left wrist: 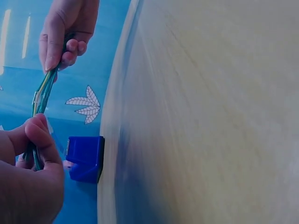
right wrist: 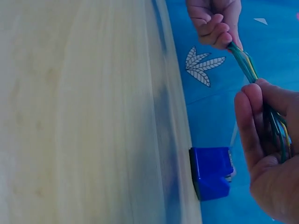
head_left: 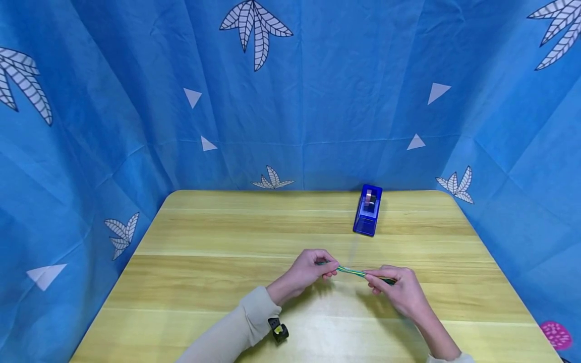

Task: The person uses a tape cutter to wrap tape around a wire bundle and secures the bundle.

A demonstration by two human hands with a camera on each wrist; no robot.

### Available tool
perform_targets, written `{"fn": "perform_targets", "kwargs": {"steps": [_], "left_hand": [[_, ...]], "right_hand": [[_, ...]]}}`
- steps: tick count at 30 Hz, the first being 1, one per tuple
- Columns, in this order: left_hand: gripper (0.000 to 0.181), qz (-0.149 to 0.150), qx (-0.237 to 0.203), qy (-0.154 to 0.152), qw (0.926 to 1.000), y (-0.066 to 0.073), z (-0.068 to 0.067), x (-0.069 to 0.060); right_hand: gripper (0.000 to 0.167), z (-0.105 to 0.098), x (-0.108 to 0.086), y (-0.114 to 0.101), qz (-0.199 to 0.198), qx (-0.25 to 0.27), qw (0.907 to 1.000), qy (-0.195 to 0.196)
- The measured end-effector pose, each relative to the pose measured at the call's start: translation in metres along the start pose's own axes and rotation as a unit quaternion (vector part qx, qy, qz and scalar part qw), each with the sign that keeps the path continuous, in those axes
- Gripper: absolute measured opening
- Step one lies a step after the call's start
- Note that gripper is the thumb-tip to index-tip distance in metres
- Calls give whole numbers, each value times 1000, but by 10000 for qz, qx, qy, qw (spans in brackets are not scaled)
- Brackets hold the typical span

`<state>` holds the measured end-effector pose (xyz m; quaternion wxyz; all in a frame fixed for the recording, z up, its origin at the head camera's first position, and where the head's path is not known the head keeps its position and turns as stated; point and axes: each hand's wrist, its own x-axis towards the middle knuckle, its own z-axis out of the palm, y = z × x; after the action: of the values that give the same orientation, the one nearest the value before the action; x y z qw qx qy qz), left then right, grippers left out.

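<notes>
A thin bundle of green and yellow wires (head_left: 350, 271) is stretched between both hands above the table. My left hand (head_left: 310, 269) pinches its left end between thumb and fingers. The other end is held by my right hand (head_left: 399, 290), with more wire lying inside its curled fingers in the right wrist view. Something clear and shiny, like tape (left wrist: 37, 97), lies on the bundle between the hands. Beyond the hands, a blue tape dispenser (head_left: 367, 210) stands on the table. A faint clear strip (right wrist: 235, 133) runs up from the dispenser toward the wires.
The wood-grain table (head_left: 218, 242) has rounded far corners. Blue curtains (head_left: 336, 101) with leaf prints hang behind it and at both sides. A black strap-like device (head_left: 278, 330) is at the left sleeve.
</notes>
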<state>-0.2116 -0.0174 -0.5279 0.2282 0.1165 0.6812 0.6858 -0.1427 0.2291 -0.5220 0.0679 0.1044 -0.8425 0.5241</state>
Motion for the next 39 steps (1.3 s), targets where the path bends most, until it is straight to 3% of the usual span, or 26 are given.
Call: {"fn": "perform_targets", "kwargs": {"steps": [4,7,11,14,17,25,34,39], "left_hand": [[11,281,299,101,9991,1,-1,1],[11,502,517,119,9973,3,-2,0],[9,697,750,70,9947,4,-4,0],[8,774,891,20,9930,4,-6,-1],[8,862,983,-14,9914,5,-7,-2],[7,1005,1117,-103,9886,6,-8,-3],[13,582,1305,-127,9897,5,-10,0],[16,437,1271,-179,9908,3,-11,4]], "right_hand": [[23,-2,2,1,861,448,9946,-356],[35,-5,5,2,1332,1111,9824,-692],[42,-11,9,4,1671,2013,9564,-1301],[36,-14,11,6,1774,2422,9374,-1767],[27,-15,13,8,1771,2621,9285,-1947],[18,-12,14,9,1596,2659,9378,-1562],[30,-4,15,0,1655,1539,9727,-529],[21,-2,14,-3,1079,797,9906,-251]]}}
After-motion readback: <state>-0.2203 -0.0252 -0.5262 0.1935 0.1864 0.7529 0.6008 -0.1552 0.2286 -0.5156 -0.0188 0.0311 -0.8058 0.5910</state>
